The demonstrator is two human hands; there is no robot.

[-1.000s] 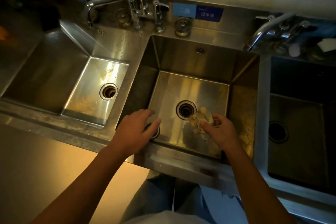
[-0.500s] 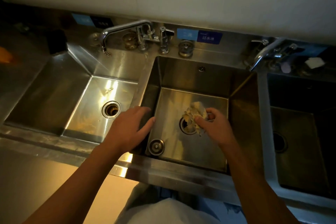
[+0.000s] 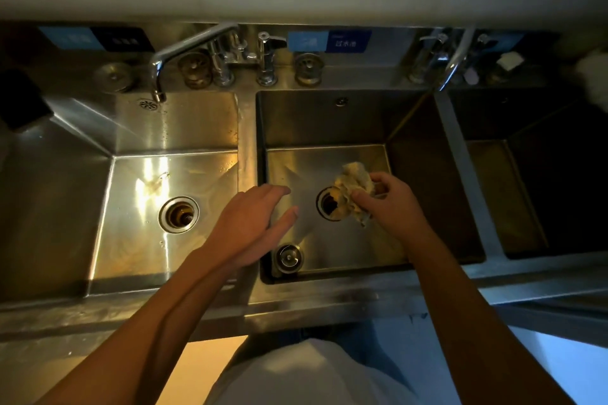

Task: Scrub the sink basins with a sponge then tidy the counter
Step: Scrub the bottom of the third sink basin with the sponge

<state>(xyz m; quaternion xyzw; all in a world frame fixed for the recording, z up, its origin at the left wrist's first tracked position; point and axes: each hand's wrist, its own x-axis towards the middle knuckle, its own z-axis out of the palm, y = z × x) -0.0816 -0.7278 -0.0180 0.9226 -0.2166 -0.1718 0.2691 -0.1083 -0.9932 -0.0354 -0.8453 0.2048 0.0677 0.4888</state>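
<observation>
The right hand [image 3: 393, 204] pinches the sponge [image 3: 353, 189] over the middle basin [image 3: 329, 122] drain [image 3: 329, 204]. The left hand [image 3: 250, 223] hovers beside it, fingers relaxed and apart.

A long shiny metal counter [image 3: 329, 302] has three deep tubs set in it: the left tub [image 3: 131, 128], the middle tub [image 3: 329, 122] and the dark right tub [image 3: 526, 174]. A round metal plug [image 3: 289, 258] lies on the middle tub's floor, near its front left corner. On the back ledge stand a bent tap [image 3: 184, 49], a second tap [image 3: 457, 56], a flat plug [image 3: 113, 76], a brown plug [image 3: 194, 69] and a grey plug [image 3: 307, 68].
</observation>
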